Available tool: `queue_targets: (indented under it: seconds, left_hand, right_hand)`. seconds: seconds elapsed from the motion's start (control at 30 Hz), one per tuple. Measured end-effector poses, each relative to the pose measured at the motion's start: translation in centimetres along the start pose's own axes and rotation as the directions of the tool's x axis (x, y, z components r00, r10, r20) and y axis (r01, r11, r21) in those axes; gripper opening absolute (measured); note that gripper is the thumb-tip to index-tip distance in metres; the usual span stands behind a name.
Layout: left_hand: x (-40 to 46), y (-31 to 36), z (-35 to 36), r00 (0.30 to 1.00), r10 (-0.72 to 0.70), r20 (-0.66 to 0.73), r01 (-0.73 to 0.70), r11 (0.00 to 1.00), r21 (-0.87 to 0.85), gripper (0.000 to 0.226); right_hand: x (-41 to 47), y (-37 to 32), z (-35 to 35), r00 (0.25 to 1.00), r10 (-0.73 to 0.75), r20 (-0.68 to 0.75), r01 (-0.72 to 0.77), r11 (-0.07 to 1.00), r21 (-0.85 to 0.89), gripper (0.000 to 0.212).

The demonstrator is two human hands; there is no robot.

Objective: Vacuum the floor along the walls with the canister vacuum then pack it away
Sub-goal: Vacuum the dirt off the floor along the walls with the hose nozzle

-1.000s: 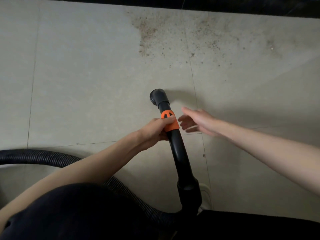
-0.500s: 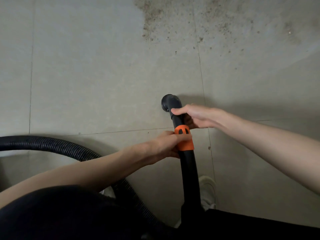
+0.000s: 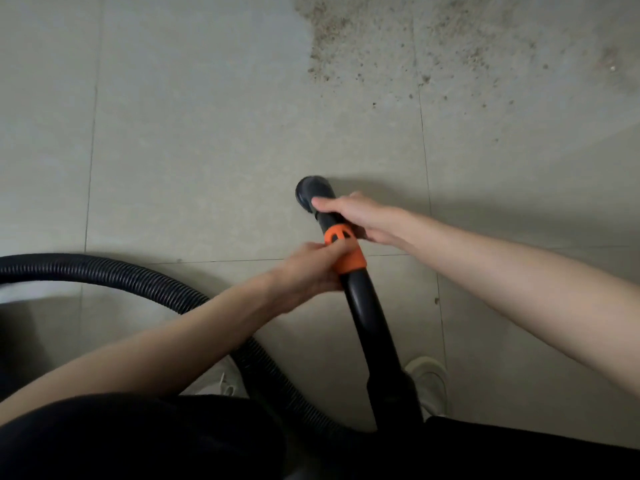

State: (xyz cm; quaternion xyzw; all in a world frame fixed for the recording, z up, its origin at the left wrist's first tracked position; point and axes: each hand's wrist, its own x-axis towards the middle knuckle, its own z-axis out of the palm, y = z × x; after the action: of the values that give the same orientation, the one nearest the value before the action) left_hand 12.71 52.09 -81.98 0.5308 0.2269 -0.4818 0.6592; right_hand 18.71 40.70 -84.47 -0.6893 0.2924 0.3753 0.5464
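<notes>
Head view: left hand (image 3: 311, 271) pinches the orange collar (image 3: 346, 252) on the hose handle (image 3: 370, 327); right hand (image 3: 360, 216) wraps the open nozzle end (image 3: 313, 192) just beyond. Debris (image 3: 398, 46) lies well beyond both grips. Vacuuming unfinished; packing away remains.

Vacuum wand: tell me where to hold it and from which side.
Grip the vacuum wand on its smooth black curved tube just below the orange collar, coming from the left as the left hand does. The right hand wraps the narrow neck behind the open end, steadying it.
</notes>
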Motion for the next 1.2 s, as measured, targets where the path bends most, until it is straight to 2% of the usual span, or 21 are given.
queue_targets:
  seconds: [0.1,0.2,0.37,0.5,0.6,0.7,0.77,0.87,0.93,1.03,1.2]
  left_hand:
    - [1.2,2.9,-0.9,0.996,0.067,-0.056,-0.071,0.995,-0.072,0.022]
    - [2.3,5.2,-2.1,0.991,0.103,-0.085,-0.110,0.990,-0.082,0.022]
    - [4.2,8.9,-3.9,0.981,0.138,-0.135,-0.152,0.983,-0.100,0.026]
    - [5.1,10.1,-5.1,0.982,0.145,-0.119,-0.157,0.982,-0.101,0.023]
    - [5.5,10.3,-5.3,0.987,0.134,-0.092,-0.142,0.987,-0.080,0.025]
    - [5.9,10.3,-5.2,0.987,0.143,-0.074,-0.148,0.986,-0.077,0.028]
    - [6.1,10.4,-4.9,0.989,0.141,-0.038,-0.144,0.984,-0.100,0.029]
    - [6.2,10.7,-3.7,0.990,0.136,-0.025,-0.137,0.987,-0.087,0.027]
    - [6.4,11.1,-2.5,0.990,0.138,-0.031,-0.140,0.989,-0.039,0.023]
    - [6.6,11.1,-0.5,0.993,0.122,0.008,-0.122,0.992,0.032,0.021]
    - [6.3,8.6,2.3,0.993,0.042,0.106,-0.061,0.981,0.186,0.029]
  right_hand:
    - [1.4,-3.2,0.5,0.997,-0.067,-0.048,0.067,0.998,-0.015,0.035]
    - [2.7,-5.9,1.0,0.993,-0.106,-0.049,0.105,0.994,-0.015,0.031]
    - [4.6,-9.1,1.2,0.989,-0.143,-0.044,0.147,0.979,0.141,0.025]
    - [5.5,-9.7,0.9,0.989,-0.144,0.012,0.134,0.947,0.293,0.021]
    - [5.3,-9.1,-0.1,0.984,-0.177,0.034,0.161,0.949,0.273,0.017]
    - [4.4,-7.2,-1.8,0.979,-0.195,-0.061,0.204,0.952,0.227,0.018]
    - [2.9,-5.0,-2.7,0.986,-0.142,-0.090,0.157,0.969,0.191,0.020]
    - [0.1,-1.3,-3.3,1.000,-0.019,-0.015,0.021,0.982,0.186,0.025]
    - [-1.8,0.3,-3.3,0.995,0.031,0.094,-0.057,0.955,0.291,0.040]
    - [-4.1,1.1,-3.5,0.980,-0.025,0.196,-0.062,0.903,0.425,0.060]
    - [-7.0,2.7,-3.5,0.996,-0.073,0.044,0.049,0.911,0.410,0.064]
